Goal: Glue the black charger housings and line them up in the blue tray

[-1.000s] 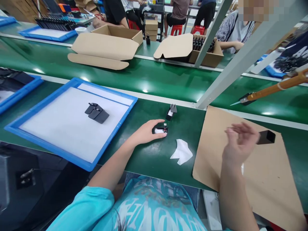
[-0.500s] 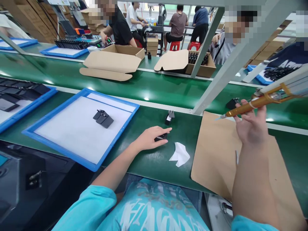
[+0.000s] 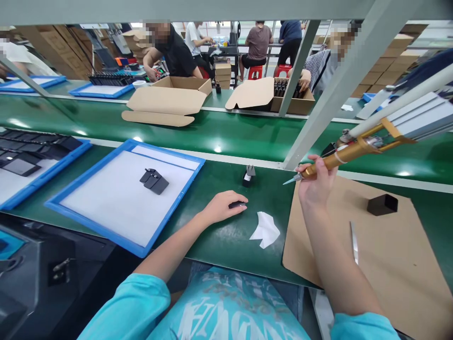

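— Gold tool (image 3: 345, 155): how is it held, in the head view?
— Its barrel is gripped by the right hand (image 3: 316, 186); the pale tip (image 3: 289, 181) is held up beside the cardboard's (image 3: 385, 255) far left corner.
— And the black part (image 3: 237, 204)?
— Pinched narrowly by the left hand (image 3: 223, 207) on the counter (image 3: 215, 243), between the tray's (image 3: 175, 204) right edge and the white paper (image 3: 264, 230). Tool positioning seems to be in hand; steady holding and careful aim are probably called for.

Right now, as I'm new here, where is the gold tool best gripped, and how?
Likely low on the gold tool, from below, where the right hand holds it: its round shape slants down toward the thin tip.
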{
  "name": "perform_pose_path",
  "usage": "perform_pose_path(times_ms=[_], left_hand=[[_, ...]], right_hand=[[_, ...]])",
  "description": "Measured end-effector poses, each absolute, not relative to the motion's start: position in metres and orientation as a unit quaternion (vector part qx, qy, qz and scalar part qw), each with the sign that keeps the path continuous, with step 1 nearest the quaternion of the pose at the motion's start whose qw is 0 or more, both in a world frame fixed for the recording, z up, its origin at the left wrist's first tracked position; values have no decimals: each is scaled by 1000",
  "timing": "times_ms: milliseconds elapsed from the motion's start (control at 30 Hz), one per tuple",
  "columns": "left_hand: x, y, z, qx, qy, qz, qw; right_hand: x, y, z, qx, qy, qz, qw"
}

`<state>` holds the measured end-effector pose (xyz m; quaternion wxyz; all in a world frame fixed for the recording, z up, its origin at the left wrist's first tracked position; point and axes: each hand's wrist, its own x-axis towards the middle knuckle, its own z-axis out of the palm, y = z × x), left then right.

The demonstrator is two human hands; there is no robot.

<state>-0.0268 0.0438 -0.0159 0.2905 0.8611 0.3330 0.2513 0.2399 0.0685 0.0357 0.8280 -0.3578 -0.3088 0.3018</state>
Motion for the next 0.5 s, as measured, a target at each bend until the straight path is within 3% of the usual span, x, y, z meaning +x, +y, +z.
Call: perform_pose_path(times_ms=[200, 367, 500], left_hand=[[-23, 41, -20, 813, 379, 268, 352], [-24, 42, -24, 840, 347, 293, 297], [-26, 37, -24, 884, 338, 242, 215]], right_hand=[[187, 71, 54, -338, -339, 338, 810], [163, 79, 61, -331, -327, 352, 812], [164, 77, 59, -322, -324, 357, 815]])
